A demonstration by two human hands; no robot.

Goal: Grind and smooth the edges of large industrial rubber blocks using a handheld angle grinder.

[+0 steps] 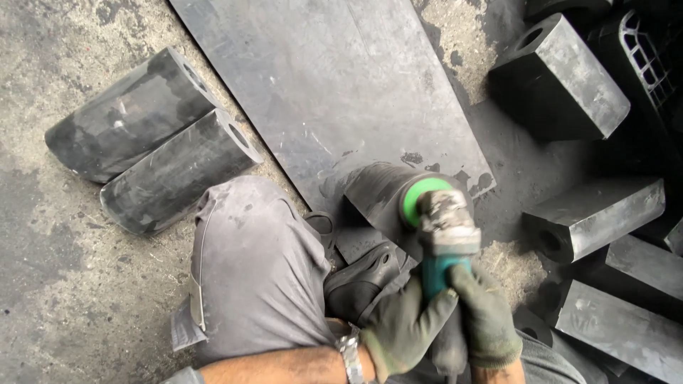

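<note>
Both gloved hands, the left hand (404, 328) and right hand (486, 316), were wrapped tight round the teal angle grinder (445, 245), whose green disc (421, 199) met the black rubber block (380, 195) lying on the grey sheet (334, 85); a firm, steady two-handed hold seemed advisable.

Place: a rough workshop floor.
Ground: stained, dusty concrete (57, 284).
Stock: black rubber blocks (562, 78) piled at the right, more at upper left.
Work surface: dark sheet (334, 78), top centre.
</note>
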